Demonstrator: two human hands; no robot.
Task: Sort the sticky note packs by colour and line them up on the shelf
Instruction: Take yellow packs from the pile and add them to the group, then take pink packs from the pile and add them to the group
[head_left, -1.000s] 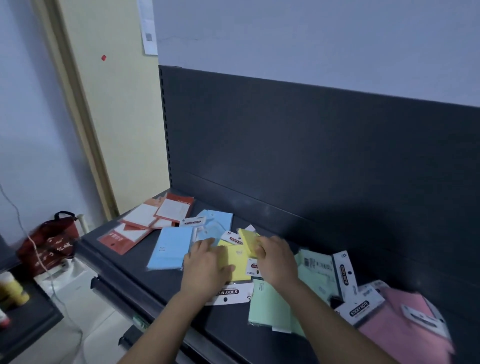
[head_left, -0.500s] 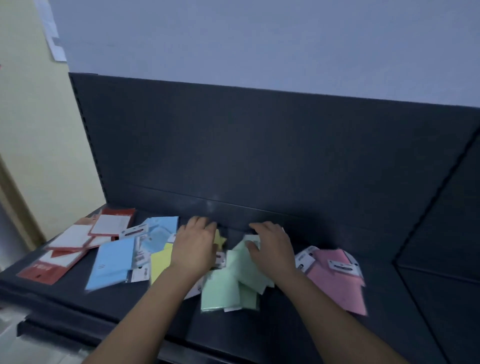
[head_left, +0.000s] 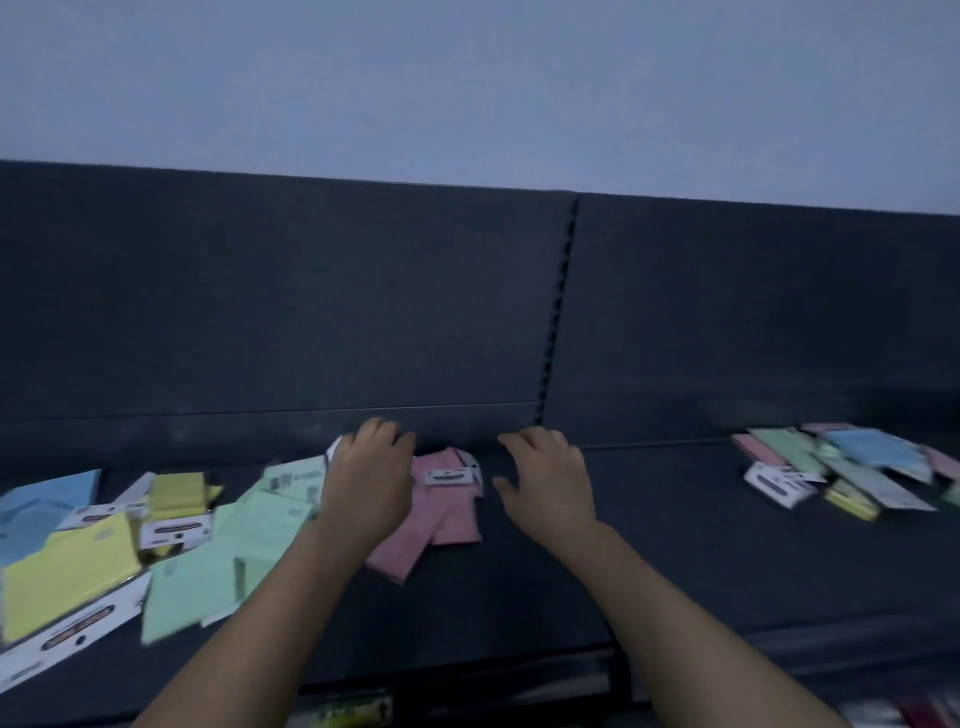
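I see my left hand (head_left: 369, 483) palm-down on the left edge of the pink sticky note packs (head_left: 449, 512), mid-shelf (head_left: 675, 545); I cannot tell if it grips. My right hand (head_left: 550, 480) hovers just right of them, loosely curled and empty. Green packs (head_left: 234, 551) lie to the left.

Bare left grip (head_left: 371, 486), bare right grip (head_left: 551, 483)

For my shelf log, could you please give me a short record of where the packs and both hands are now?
shelf: dark, packs lying flat on it
left side: blue packs, yellow packs, green packs, overlapping
middle: pink packs
far right: mixed pile, colours unsorted
left hand: over the pink packs' left part; grip unclear
right hand: right of the pink packs, fingers loosely curled, holding nothing
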